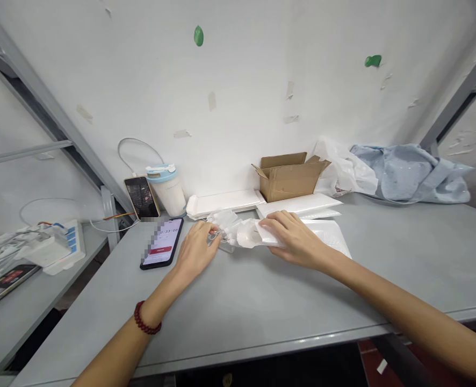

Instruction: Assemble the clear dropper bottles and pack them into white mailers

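Near the middle of the grey table (238,312), my left hand (197,248) is closed, with its thumb and fingers at a small clear item (223,236). My right hand (292,239) grips a white padded envelope (330,234) near its open end, fingers on top and thumb below. The envelope's mouth points left, toward my left hand, and clear plastic lies against it. What exactly is inside the envelope is hidden.
A phone with a timer (162,244) lies left of my left hand. Behind stand another phone (142,198), a cup (167,191) and an open cardboard box (292,177). More white envelopes (302,204), a plastic bag (343,166) and blue cloth (415,172) lie along the wall.
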Action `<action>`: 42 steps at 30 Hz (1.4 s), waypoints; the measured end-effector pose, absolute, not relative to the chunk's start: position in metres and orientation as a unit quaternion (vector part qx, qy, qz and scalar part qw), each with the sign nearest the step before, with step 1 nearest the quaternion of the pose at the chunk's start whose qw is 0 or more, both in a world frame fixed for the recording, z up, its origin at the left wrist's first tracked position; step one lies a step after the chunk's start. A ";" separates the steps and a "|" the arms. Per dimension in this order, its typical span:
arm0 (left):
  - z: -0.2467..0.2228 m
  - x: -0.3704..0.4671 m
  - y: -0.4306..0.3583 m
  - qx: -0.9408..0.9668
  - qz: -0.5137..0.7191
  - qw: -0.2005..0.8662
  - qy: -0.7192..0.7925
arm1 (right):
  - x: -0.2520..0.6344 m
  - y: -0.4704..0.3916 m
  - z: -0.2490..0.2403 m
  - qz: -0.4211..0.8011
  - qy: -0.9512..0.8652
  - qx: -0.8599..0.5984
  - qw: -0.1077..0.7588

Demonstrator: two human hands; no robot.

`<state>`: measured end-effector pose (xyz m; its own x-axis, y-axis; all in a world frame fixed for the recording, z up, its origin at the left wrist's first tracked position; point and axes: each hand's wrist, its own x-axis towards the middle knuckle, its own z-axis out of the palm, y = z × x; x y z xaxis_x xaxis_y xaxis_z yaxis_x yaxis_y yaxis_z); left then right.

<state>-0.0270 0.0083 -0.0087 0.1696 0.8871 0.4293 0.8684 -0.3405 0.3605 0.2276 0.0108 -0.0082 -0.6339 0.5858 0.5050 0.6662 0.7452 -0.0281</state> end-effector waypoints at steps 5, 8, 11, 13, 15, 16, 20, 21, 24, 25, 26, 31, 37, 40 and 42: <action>-0.014 -0.028 0.011 0.786 0.247 0.038 0.566 | 0.227 0.010 -0.007 -0.081 -0.901 -0.348 0.245; -0.015 -0.028 0.012 0.790 0.256 0.045 0.555 | 0.226 0.009 -0.006 -0.082 -0.902 -0.348 0.243; -0.012 -0.029 0.013 0.784 0.275 0.062 0.554 | 0.227 0.010 -0.007 -0.085 -0.901 -0.351 0.241; -0.008 -0.030 0.013 0.772 0.298 0.070 0.557 | 0.228 0.011 -0.008 -0.087 -0.900 -0.354 0.239; -0.002 -0.031 0.013 0.760 0.326 0.072 0.557 | 0.228 0.012 -0.009 -0.088 -0.900 -0.358 0.233; 0.001 -0.031 0.012 0.756 0.340 0.073 0.555 | 0.229 0.013 -0.009 -0.088 -0.900 -0.360 0.230; 0.013 -0.032 0.007 0.759 0.360 0.086 0.536 | 0.230 0.014 -0.009 -0.086 -0.897 -0.371 0.223; 0.015 -0.032 0.005 0.765 0.356 0.090 0.530 | 0.230 0.014 -0.009 -0.084 -0.897 -0.372 0.224; 0.017 -0.031 0.002 0.796 0.333 0.086 0.499 | 0.230 0.014 -0.008 -0.082 -0.897 -0.372 0.225; 0.016 -0.031 0.002 0.808 0.326 0.075 0.485 | 0.230 0.014 -0.008 -0.081 -0.897 -0.372 0.225; 0.015 -0.030 0.001 0.822 0.319 0.058 0.469 | 0.230 0.013 -0.008 -0.081 -0.898 -0.370 0.224; 0.009 -0.026 0.000 0.870 0.269 -0.036 0.412 | 0.226 0.009 -0.009 -0.077 -0.903 -0.358 0.223; 0.001 -0.013 -0.007 0.867 0.299 0.009 0.399 | 0.217 0.000 -0.010 -0.065 -0.918 -0.319 0.226; -0.005 -0.007 -0.010 0.854 0.328 0.037 0.401 | 0.214 -0.006 -0.009 -0.057 -0.924 -0.303 0.228; -0.009 -0.005 -0.011 0.854 0.338 0.053 0.392 | 0.212 -0.008 -0.009 -0.053 -0.925 -0.295 0.232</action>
